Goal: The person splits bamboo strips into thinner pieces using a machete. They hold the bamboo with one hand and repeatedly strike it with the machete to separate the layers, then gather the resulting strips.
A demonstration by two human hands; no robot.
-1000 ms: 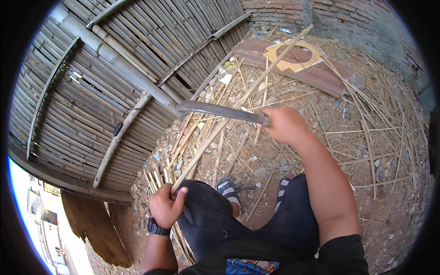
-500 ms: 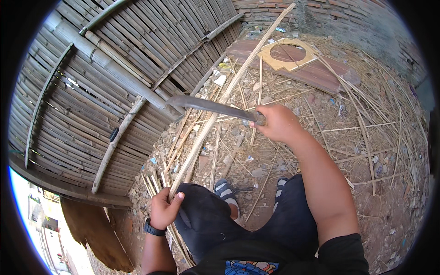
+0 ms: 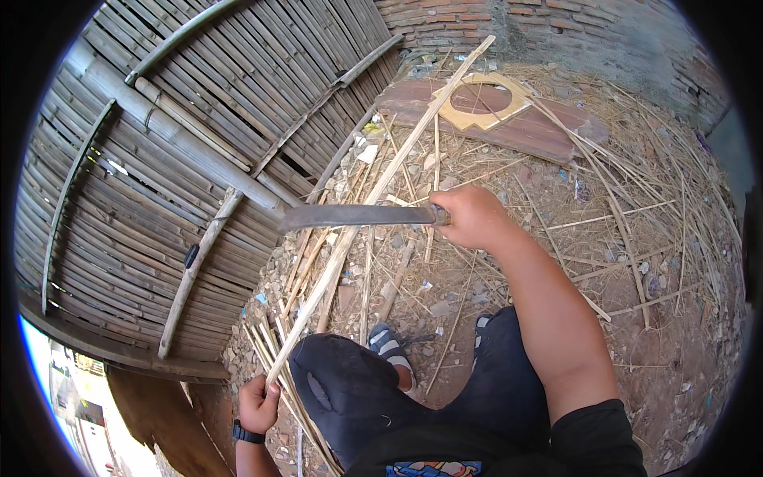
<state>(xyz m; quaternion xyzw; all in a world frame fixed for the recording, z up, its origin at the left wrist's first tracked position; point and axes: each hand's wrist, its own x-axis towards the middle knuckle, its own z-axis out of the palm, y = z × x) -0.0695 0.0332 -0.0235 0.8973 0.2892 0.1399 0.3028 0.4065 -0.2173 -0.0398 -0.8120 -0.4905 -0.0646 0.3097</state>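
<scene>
My left hand [image 3: 257, 404], with a dark watch on its wrist, is closed around the near end of a long pale bamboo strip [image 3: 397, 160]. The strip slants away past my knee toward the far brick wall. My right hand [image 3: 470, 216] grips the handle of a machete [image 3: 358, 215], its long dark blade pointing left. The blade lies across the strip in view; whether it touches the wood I cannot tell. Beside my left knee several more split bamboo strips [image 3: 276, 338] lie in a bundle.
At left stands a bamboo-slat wall [image 3: 183, 151] with crosspieces. A brown board [image 3: 548, 137] lies at the back, bearing a yellowish panel [image 3: 463, 119] with a round hole. A brick wall [image 3: 556, 32] closes the far side. Thin sticks and straw [image 3: 636, 215] litter the ground at right.
My left hand has moved down and left with the bamboo strip, which has slid toward me. The machete has come lower and its blade is more level. The whole view has shifted slightly.
</scene>
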